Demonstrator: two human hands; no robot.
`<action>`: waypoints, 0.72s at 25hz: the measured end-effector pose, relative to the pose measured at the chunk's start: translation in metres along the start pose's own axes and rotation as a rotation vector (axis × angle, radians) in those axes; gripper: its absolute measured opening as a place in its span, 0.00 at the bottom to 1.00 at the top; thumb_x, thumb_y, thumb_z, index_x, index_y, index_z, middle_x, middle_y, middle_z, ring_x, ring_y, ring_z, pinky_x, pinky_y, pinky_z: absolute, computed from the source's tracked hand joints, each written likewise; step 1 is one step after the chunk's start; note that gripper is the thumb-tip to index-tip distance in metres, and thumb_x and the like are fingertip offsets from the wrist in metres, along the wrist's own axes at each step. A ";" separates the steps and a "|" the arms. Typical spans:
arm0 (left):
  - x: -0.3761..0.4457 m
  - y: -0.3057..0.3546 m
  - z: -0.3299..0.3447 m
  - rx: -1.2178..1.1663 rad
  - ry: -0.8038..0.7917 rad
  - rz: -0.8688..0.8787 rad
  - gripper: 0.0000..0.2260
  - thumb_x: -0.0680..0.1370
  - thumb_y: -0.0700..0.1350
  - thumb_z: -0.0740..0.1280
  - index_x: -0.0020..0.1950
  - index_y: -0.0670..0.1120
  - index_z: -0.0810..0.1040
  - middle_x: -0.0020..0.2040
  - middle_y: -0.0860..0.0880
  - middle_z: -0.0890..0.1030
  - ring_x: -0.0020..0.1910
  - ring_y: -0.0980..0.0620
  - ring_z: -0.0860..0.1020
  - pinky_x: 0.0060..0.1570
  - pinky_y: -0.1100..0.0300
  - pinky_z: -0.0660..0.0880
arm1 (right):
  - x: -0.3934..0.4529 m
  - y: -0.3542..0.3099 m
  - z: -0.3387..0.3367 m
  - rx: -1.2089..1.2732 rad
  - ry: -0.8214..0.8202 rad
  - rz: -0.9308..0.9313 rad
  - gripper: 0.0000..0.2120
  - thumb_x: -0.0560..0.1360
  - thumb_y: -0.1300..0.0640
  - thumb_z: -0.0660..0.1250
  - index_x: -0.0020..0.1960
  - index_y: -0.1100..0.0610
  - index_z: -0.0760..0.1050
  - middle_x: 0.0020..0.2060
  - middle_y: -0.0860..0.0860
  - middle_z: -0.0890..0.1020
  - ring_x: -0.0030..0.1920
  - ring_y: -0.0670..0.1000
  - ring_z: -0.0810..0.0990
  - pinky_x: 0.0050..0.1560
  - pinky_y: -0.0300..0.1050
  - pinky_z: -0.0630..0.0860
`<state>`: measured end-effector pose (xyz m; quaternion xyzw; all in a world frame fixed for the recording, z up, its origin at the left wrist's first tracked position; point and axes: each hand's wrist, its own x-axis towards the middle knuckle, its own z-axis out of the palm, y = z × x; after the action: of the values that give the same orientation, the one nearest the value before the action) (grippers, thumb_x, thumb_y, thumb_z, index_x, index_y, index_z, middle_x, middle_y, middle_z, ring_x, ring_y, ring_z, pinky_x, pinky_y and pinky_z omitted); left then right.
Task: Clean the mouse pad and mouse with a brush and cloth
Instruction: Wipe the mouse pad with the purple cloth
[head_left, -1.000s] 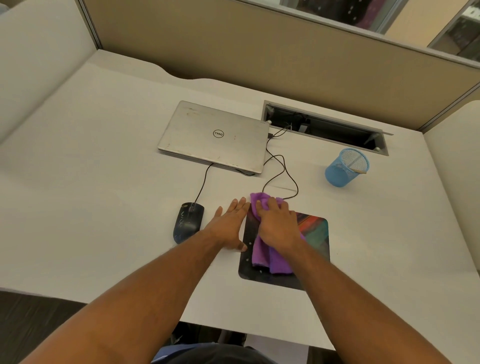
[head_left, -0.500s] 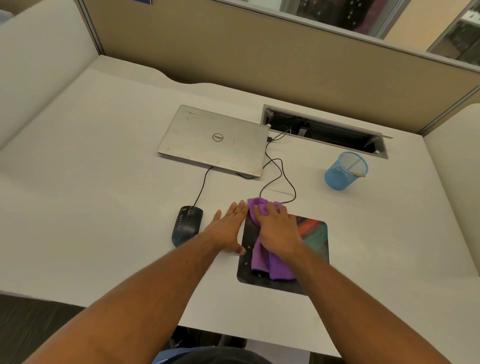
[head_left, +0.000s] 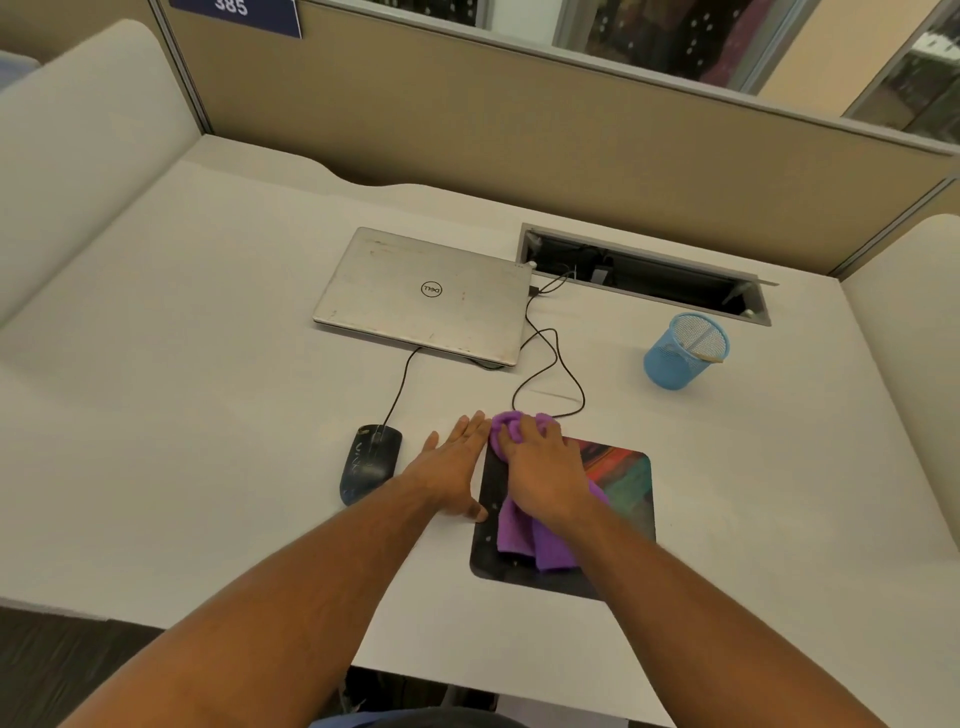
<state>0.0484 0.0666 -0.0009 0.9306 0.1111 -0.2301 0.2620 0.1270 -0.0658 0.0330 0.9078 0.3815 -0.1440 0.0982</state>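
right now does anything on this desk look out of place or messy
Mostly tidy. The mouse lies off the mouse pad, to its left on the bare desk, and the pad shows pale specks by the purple cloth. The closed laptop lid looks scuffed. Nothing is spilled.

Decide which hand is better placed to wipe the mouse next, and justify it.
Right hand: it already grips the purple cloth. The left hand lies flat nearer the mouse, suited to steadying it.
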 end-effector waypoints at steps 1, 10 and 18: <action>0.000 0.000 -0.001 0.004 -0.004 -0.004 0.57 0.71 0.53 0.77 0.80 0.50 0.33 0.80 0.52 0.34 0.79 0.52 0.36 0.76 0.46 0.38 | 0.005 -0.005 -0.005 -0.001 -0.004 0.013 0.32 0.79 0.55 0.67 0.80 0.53 0.60 0.75 0.55 0.64 0.73 0.62 0.63 0.70 0.58 0.69; 0.003 0.000 -0.001 0.028 -0.006 0.013 0.57 0.71 0.54 0.77 0.80 0.52 0.33 0.80 0.51 0.33 0.78 0.51 0.35 0.75 0.45 0.39 | -0.029 0.020 0.023 0.061 -0.009 -0.009 0.33 0.79 0.52 0.65 0.81 0.47 0.55 0.76 0.54 0.62 0.75 0.62 0.61 0.72 0.60 0.65; 0.002 0.001 -0.001 0.042 -0.013 0.001 0.57 0.71 0.54 0.77 0.80 0.52 0.34 0.80 0.52 0.33 0.78 0.51 0.35 0.76 0.45 0.39 | -0.048 -0.004 0.030 0.075 -0.006 -0.088 0.32 0.79 0.52 0.65 0.80 0.49 0.59 0.75 0.53 0.64 0.75 0.63 0.60 0.73 0.60 0.65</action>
<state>0.0510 0.0669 -0.0009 0.9345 0.1039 -0.2383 0.2432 0.0868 -0.1039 0.0212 0.8926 0.4153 -0.1654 0.0588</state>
